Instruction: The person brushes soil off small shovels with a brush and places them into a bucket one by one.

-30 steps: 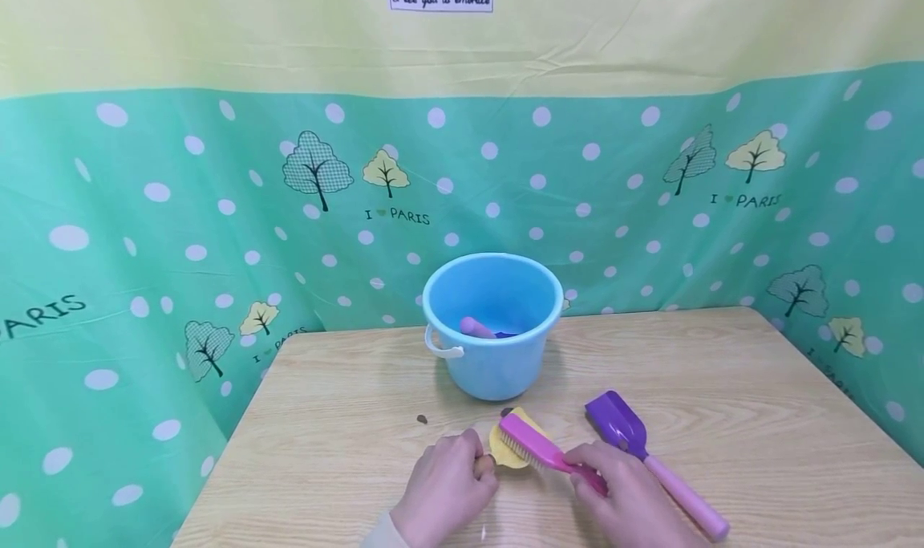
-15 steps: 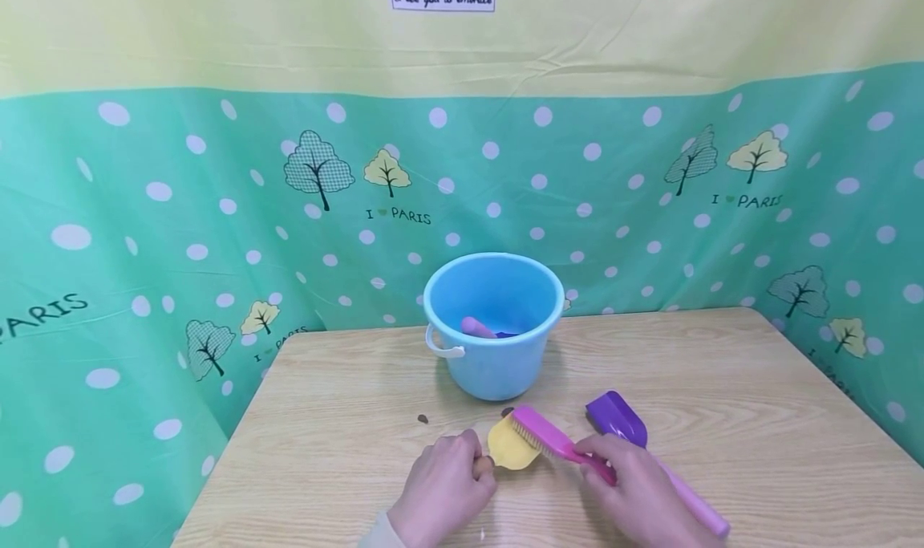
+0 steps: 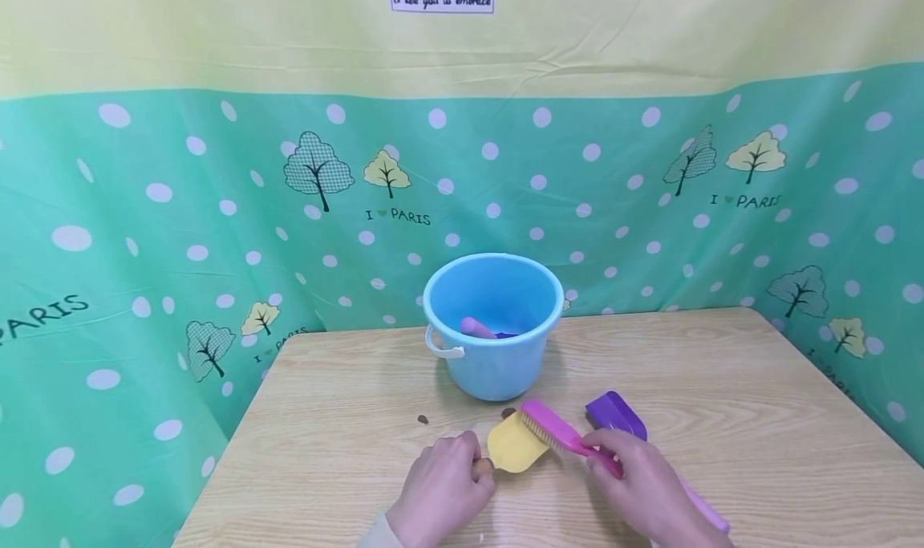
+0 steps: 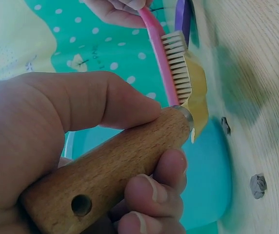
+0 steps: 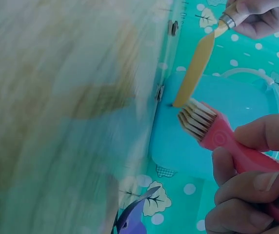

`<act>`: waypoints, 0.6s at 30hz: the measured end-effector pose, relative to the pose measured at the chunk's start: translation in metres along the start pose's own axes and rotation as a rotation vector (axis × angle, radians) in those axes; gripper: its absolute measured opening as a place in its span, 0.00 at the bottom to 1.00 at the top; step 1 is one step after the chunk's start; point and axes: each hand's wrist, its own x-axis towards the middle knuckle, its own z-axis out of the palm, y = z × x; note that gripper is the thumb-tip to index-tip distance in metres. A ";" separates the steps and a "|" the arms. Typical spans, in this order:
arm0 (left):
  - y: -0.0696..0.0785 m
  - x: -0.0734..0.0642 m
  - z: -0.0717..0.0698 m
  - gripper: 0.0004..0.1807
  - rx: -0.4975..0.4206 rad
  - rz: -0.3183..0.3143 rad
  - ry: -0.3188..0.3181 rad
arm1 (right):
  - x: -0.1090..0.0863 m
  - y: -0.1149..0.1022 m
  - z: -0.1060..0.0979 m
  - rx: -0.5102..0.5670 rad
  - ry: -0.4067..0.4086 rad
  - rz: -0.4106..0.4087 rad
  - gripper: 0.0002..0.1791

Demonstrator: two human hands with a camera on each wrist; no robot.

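Observation:
My left hand [image 3: 442, 482] grips the wooden handle [image 4: 115, 165] of a small yellow garden shovel [image 3: 512, 445], whose blade is held over the table. With my right hand [image 3: 642, 480] I hold a pink brush [image 3: 552, 426] by its handle. Its bristles [image 4: 176, 66] lie against the far right part of the yellow blade in the head view. A dark clod [image 3: 508, 412] sits on the table just beyond the blade, and a smaller one [image 3: 423, 420] lies to the left. My right hand partly hides a purple shovel [image 3: 612, 412] with a pink handle.
A light blue bucket [image 3: 498, 371] stands behind the hands, its white handle [image 3: 443, 351] hanging down on the left. A pink-handled tool [image 3: 476, 328] is inside it. A dotted green curtain [image 3: 375, 267] closes off the back and sides of the wooden table [image 3: 325, 420].
The brush has slid to the right and slightly away from me across the blade, uncovering more yellow. My left hand stays nearly in place, with the blade turned slightly. The bucket has not moved.

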 end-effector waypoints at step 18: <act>-0.001 0.001 -0.001 0.09 0.019 -0.018 0.005 | 0.000 -0.031 -0.009 0.083 -0.093 -0.113 0.14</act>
